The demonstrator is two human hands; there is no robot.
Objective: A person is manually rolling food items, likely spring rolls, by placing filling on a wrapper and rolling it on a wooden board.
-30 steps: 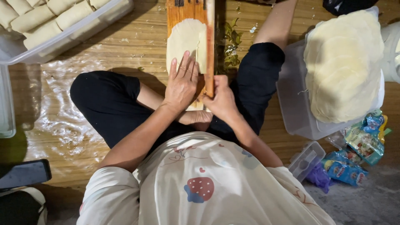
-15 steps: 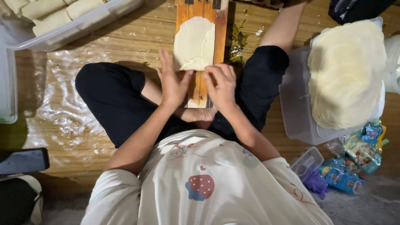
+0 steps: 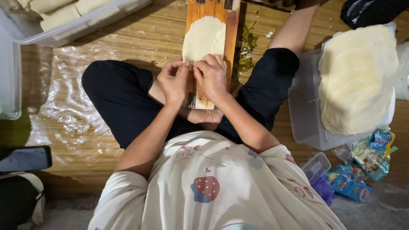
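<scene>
While one dough sheet [image 3: 204, 38] lies boarded, two hands [image 3: 174, 81] [image 3: 211, 76] pinch its edge.

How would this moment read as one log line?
left hand: pinching dough sheet edge | right hand: same edge | sheet on wooden board

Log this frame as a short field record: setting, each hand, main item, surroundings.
setting: person seated cross-legged on a wooden floor
left hand: fingertips pinching near edge of dough sheet
right hand: fingertips on the same edge
support: wooden board under the sheet
right side: stack of round dough sheets on a clear plastic container
far left: clear tub of dough rolls
</scene>
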